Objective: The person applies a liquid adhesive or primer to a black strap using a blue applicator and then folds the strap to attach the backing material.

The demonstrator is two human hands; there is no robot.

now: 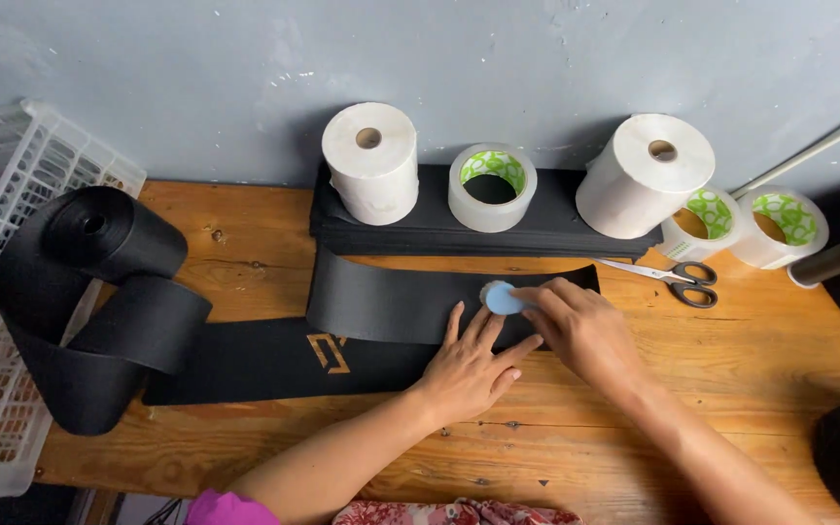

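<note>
Left hand [469, 365] lies flat, fingers spread wide, palm down on the black strip [410, 306]; by the look of it, this pins the fabric so it cannot slide on the wooden table [634, 408]. It grips nothing.

Right hand [580, 331] sits just at 3 o'clock of the left, fingers closed narrow around a small pale-blue disc [501, 297], likely chalk, pressed onto the strip. The disc touches the fabric at 12 o'clock of the left fingertips, so the marked spot stays between both hands.

Farther left, at 9 o'clock, the strip runs into a loose black roll [89, 292] beside a white crate [2, 194].

At 2 o'clock, scissors [678, 277] lie apart from the hands, within reach.

Farthest, 12 o'clock: paper rolls [371, 160] and a tape roll [491, 187] stand on folded black fabric against the wall.
</note>
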